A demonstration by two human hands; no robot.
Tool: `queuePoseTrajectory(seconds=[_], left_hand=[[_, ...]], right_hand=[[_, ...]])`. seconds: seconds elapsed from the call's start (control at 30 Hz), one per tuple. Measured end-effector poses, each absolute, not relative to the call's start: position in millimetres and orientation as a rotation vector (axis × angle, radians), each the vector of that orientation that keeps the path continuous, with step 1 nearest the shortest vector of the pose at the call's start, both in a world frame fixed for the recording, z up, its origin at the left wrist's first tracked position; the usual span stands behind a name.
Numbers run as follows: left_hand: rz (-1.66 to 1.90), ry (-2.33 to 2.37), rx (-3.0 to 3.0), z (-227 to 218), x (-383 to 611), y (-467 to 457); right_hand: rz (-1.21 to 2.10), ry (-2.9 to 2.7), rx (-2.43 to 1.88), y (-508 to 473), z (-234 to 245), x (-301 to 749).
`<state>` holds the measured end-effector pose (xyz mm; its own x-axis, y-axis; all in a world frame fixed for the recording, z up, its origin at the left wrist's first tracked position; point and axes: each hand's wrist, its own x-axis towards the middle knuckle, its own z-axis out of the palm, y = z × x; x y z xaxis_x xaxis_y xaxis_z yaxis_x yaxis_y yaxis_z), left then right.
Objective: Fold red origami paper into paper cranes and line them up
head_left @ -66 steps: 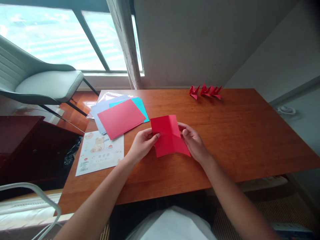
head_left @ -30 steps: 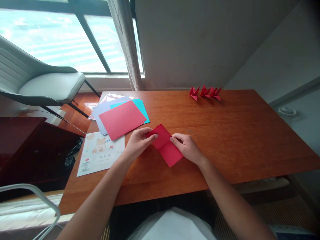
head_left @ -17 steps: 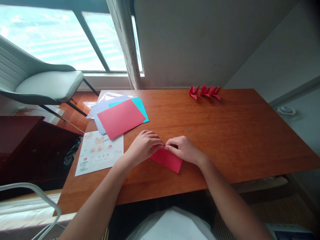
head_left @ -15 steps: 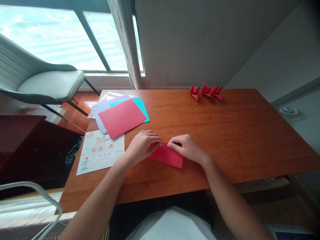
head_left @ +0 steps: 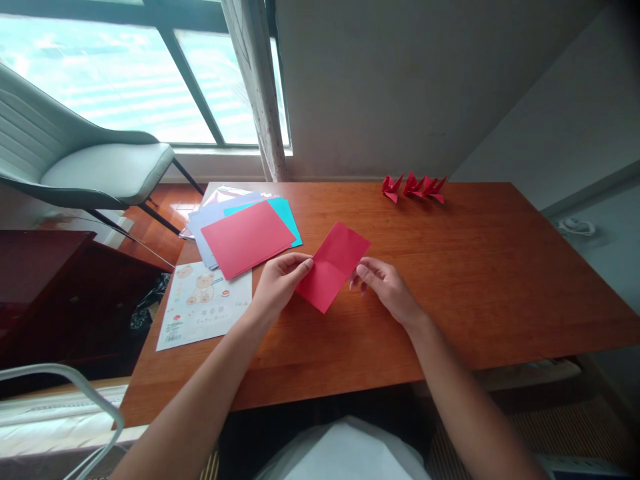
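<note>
A red sheet of folding paper [head_left: 334,263], with crease lines showing across it, is tilted above the table in front of me. My left hand [head_left: 285,277] pinches its left edge between thumb and fingers. At the lower right edge of the sheet is my right hand [head_left: 383,283], its fingers loosely curled and slightly apart. The fingertips are right by the paper's edge, and I see no firm grip there. Several folded red paper cranes [head_left: 413,186] stand in a row at the back of the table.
On the left of the wooden table [head_left: 475,280] lie a stack of red paper [head_left: 247,239], blue sheets [head_left: 287,220] and a white bear-printed sheet [head_left: 203,307]. A grey chair [head_left: 105,167] stands beyond the left edge, near the window and curtain [head_left: 255,87].
The red paper has been lifted and turned, now showing a larger creased face. My left hand keeps its pinch, while my right hand has gone from the top edge to the right edge.
</note>
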<state>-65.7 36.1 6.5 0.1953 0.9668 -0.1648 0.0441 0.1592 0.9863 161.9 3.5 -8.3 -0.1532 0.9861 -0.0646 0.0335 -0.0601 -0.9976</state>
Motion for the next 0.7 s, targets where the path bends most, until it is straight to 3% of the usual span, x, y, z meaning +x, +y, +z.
queuePoseTrajectory(seconds=[0.17, 0.4, 0.7], left_hand=[[0.873, 1.025, 1.229, -3.2, -58.7, 31.6], [0.846, 1.209, 1.824, -7.4, -53.0, 23.5], [0.684, 0.918, 1.674, 4.0, -50.9, 18.9]], right_hand=[[1.345, -1.342, -1.183, 1.7, -6.6, 153.8], [1.379, -1.32, -1.166, 0.7, -12.4, 148.4], [1.343, -1.415, -1.105, 0.9, -10.9, 150.1]])
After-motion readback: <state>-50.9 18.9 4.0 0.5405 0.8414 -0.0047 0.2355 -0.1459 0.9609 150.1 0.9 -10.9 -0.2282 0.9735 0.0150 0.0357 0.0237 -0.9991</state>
